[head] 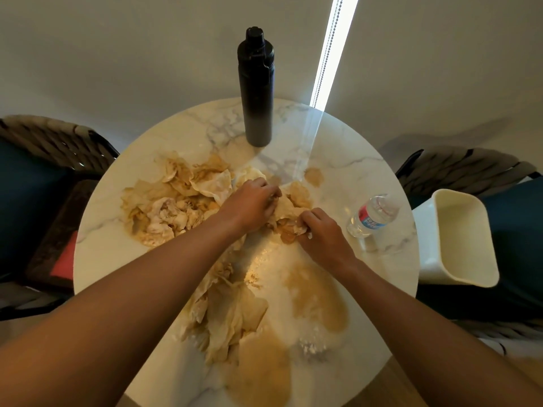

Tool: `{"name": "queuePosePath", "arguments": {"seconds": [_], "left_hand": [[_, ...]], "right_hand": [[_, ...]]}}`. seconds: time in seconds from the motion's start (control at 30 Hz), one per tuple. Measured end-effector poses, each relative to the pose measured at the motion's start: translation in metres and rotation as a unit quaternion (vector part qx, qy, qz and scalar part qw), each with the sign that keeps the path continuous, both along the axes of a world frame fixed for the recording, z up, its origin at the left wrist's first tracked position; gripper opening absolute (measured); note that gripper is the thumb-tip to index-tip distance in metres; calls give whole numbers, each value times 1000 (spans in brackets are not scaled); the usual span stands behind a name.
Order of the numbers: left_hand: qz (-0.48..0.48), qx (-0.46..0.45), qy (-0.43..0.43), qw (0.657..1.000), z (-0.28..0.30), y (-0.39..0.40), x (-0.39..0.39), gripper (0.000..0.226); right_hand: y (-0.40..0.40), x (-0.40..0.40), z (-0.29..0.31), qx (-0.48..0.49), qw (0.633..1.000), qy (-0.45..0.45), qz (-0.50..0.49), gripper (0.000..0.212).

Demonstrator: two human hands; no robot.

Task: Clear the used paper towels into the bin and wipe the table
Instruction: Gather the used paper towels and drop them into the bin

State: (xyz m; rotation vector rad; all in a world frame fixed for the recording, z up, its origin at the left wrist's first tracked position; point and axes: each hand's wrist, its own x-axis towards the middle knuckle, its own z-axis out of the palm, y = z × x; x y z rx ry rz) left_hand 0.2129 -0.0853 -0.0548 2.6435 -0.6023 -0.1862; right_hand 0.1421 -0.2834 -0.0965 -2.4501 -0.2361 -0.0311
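Note:
Wet, brown-stained paper towels [173, 201] lie heaped across the middle of a round white marble table [346, 160]; more soaked towels [229, 315] trail toward the near edge. My left hand [249, 204] is closed on a bunch of towel at the table's centre. Just to its right, my right hand [320, 230] pinches another wad of the same heap. Brown liquid puddles [317, 295] spread over the near half of the table. A white bin [458, 239] stands empty beside the table at the right.
A tall black flask [257, 89] stands upright at the far side. A small clear water bottle [371, 215] lies tilted near the right edge, close to my right hand. Dark chairs sit at the left [50, 177] and right [470, 168].

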Motion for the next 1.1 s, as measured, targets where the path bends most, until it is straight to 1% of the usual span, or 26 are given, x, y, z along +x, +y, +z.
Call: {"name": "queuePosePath", "arguments": {"seconds": [0.13, 0.43, 0.67, 0.77, 1.1], "left_hand": [[-2, -14, 0, 1000, 12, 2, -6, 24], [-17, -23, 6, 1000, 50, 12, -34, 22], [-50, -8, 16, 999, 67, 18, -65, 21], [-78, -7, 10, 997, 71, 16, -77, 22], [-142, 9, 1, 990, 82, -5, -109, 24]], "right_hand": [[-8, -11, 11, 3, 1000, -17, 4, 16], [-12, -45, 38, -12, 999, -45, -23, 17], [-6, -78, 58, -21, 997, -62, -38, 16], [-4, -94, 65, -27, 996, -70, -51, 16], [-14, -144, 77, -8, 992, -56, -110, 13]]}}
